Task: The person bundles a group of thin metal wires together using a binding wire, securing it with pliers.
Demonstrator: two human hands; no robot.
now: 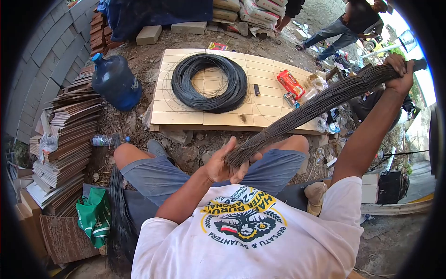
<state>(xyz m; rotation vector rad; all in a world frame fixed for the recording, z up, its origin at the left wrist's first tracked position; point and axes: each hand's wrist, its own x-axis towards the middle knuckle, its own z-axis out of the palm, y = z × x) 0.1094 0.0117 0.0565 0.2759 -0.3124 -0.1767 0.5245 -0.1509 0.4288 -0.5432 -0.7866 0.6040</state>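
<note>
A long bundle of dark wire (316,104) slants across the front of my body, rising to the right. My right hand (400,74) is wrapped round its upper end, with my arm raised and stretched out. The lower end sits in the palm of my left hand (230,163), my thumb above it and my fingers curled beneath. Beyond my knees, a coil of black wire (238,86) lies on a low tiled tabletop (260,114), with a few loose strands spreading from it. More dark wire (120,204) lies in a loose bunch at my left side.
On the tabletop are a small black object (256,90) and a red packet (291,83). A blue water jug (116,83), stacked tiles (67,149) and a green bag (94,216) stand to my left. Another person (346,28) is at the back right, near cement bags (260,11).
</note>
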